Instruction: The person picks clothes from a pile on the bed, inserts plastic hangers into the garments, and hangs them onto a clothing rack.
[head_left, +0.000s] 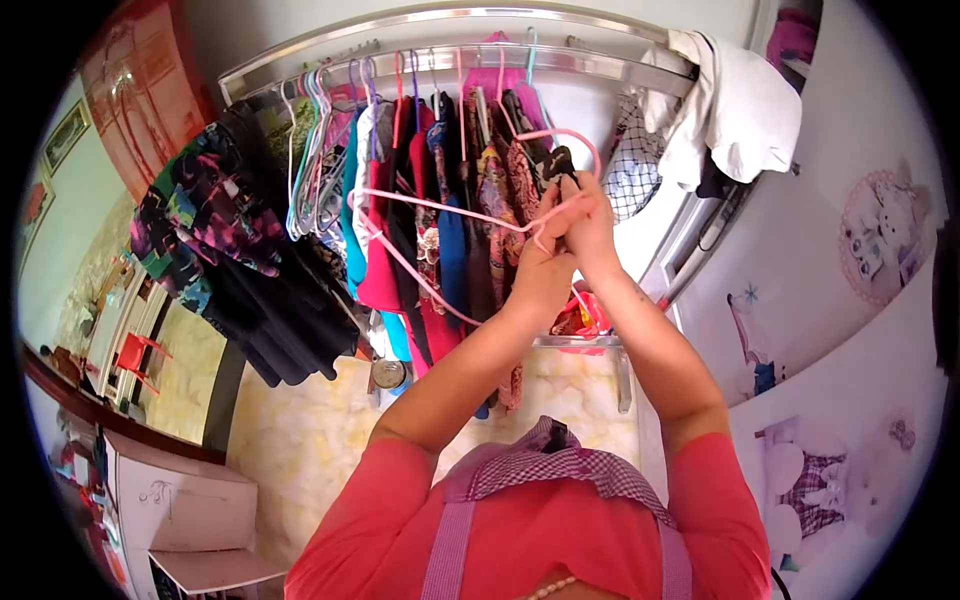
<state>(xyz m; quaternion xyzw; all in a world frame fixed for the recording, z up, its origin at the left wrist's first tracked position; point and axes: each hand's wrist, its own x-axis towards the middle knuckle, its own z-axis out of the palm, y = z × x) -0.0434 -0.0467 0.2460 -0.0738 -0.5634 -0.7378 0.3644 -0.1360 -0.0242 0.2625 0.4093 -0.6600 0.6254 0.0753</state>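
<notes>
Both hands meet in front of the hanging clothes, holding a pink clothes hanger [455, 209] that sticks out to the left. My left hand [543, 285] is closed around the hanger near its hook. Just above it, my right hand [588, 228] is closed too, its fingertips pinched at the pink wire. A small bunch of dark cloth [558, 163] shows at the right fingertips; whether it is gripped or only behind them is unclear. The hanger's long lower side slants down in front of a red garment [380, 270].
A metal clothes rack [450, 62] carries several garments and bare hangers [312, 160]. A dark patterned dress [215, 215] hangs at its left end, white cloth [745, 110] over its right. A red bag [590, 315] and a tin [388, 374] sit low behind; a white cabinet [185, 500] stands lower left.
</notes>
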